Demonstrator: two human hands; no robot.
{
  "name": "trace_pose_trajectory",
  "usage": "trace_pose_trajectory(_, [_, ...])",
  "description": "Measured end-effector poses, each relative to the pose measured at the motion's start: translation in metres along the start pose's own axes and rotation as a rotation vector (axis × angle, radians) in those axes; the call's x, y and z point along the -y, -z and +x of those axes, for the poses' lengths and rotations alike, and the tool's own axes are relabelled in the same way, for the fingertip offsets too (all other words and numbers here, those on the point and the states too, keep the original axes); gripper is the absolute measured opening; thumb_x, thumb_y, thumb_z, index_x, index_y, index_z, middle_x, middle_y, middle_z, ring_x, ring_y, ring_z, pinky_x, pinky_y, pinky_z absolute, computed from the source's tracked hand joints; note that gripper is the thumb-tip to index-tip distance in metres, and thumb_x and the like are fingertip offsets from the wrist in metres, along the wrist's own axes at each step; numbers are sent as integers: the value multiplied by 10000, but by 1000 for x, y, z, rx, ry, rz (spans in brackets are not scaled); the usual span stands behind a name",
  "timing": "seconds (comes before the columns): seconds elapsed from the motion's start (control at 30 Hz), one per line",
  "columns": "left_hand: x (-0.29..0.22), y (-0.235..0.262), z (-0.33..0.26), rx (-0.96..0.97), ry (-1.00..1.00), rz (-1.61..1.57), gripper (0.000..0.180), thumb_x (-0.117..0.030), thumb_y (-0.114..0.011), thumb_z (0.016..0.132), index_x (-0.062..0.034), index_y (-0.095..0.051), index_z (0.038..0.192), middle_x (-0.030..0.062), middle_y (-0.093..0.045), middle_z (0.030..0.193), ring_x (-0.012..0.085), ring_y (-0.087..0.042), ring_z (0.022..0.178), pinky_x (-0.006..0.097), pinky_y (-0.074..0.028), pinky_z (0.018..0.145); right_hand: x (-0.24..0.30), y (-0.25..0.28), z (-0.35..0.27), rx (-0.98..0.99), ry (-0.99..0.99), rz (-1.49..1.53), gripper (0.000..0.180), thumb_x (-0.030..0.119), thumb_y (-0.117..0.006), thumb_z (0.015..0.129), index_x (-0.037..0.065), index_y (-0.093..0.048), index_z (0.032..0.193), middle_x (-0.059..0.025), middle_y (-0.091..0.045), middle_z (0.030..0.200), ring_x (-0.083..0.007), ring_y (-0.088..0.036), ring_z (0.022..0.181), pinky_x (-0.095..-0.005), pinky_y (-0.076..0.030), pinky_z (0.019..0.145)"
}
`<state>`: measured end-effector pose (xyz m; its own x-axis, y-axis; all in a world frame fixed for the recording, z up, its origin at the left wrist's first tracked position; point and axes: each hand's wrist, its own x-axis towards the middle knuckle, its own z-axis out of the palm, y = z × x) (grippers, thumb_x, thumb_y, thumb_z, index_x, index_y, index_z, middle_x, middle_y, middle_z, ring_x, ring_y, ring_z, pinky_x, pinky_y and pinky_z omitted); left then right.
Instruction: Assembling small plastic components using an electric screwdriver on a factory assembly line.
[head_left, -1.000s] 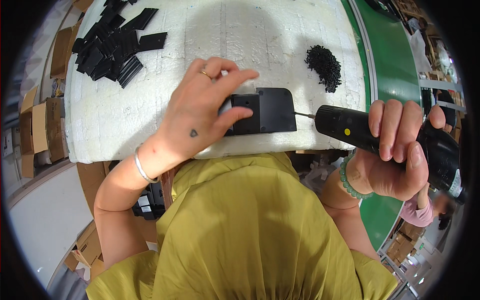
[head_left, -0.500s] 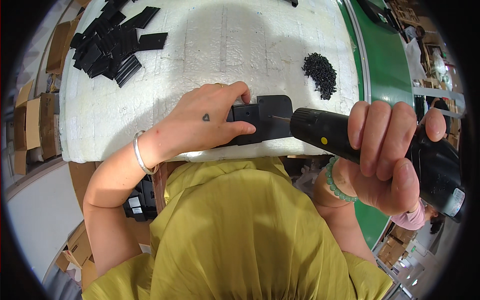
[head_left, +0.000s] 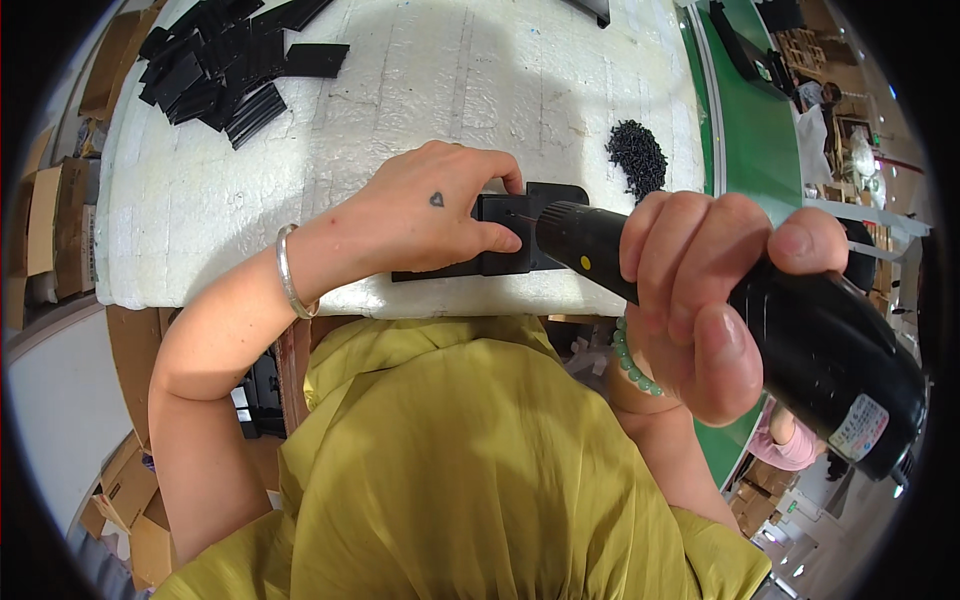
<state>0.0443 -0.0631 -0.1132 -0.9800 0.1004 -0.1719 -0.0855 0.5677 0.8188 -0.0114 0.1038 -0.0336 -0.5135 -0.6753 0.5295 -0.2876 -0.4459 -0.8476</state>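
Pressing down on a black plastic part (head_left: pixel 500 235), the left hand (head_left: pixel 425 215) lies flat over it with fingers curled onto its top and thumb against its near edge, pinning it to the white foam pad (head_left: pixel 400 90) close to the pad's front edge. The right hand (head_left: pixel 715 300) is wrapped tight around a black electric screwdriver (head_left: pixel 800 330), all fingers closed on the barrel, the tool's nose meeting the part just beside the left fingertips. A small heap of black screws (head_left: pixel 637 158) sits on the pad beyond the part, and a pile of black strips (head_left: pixel 225 60) lies far off at the pad's left corner. A green conveyor belt (head_left: pixel 745 130) runs along the right.
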Motion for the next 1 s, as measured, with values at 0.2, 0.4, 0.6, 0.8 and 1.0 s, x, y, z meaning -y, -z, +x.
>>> trace_pose_trajectory(0.2, [-1, 0, 0, 22, -10, 66, 336, -272, -693, 738, -55, -597, 976, 129, -645, 901, 300, -609, 891, 390, -474, 755, -9, -7, 5, -22, -40, -29, 344, 73, -545, 759, 106, -387, 1063, -10, -434, 605, -124, -420, 499, -288, -381, 554])
trace_pose_trajectory(0.4, [3, -3, -1, -33, -57, 74, 318, -261, -692, 738, -45, -597, 951, 125, -638, 874, 302, -607, 874, 391, -468, 751, -5, -17, 10, 58, -75, -97, 282, 43, -562, 746, 100, -356, 930, -25, -442, 599, -129, -411, 485, -287, -377, 518])
trace_pose_trajectory(0.6, [6, -3, -3, -37, -47, 60, 300, -255, -688, 740, -39, -595, 926, 125, -633, 846, 298, -608, 858, 395, -464, 733, -12, -19, 10, 78, -83, -110, 289, 38, -576, 739, 100, -351, 909, -26, -447, 591, -133, -407, 473, -289, -376, 506])
trace_pose_trajectory(0.8, [3, -2, -3, -42, -84, 41, 298, -253, -685, 739, -49, -592, 936, 119, -627, 854, 296, -600, 863, 393, -455, 740, -8, -17, 13, 80, -107, -112, 288, 21, -585, 735, 97, -362, 902, -23, -451, 594, -126, -406, 471, -278, -371, 493])
trace_pose_trajectory(1.0, [-5, 6, -8, -61, -111, 65, 353, -255, -690, 730, -87, -584, 1022, 118, -620, 927, 300, -570, 921, 392, -435, 800, -10, 2, 16, -59, -126, 114, 304, 78, -519, 781, 80, -403, 1062, 2, -424, 611, -108, -417, 491, -287, -385, 551])
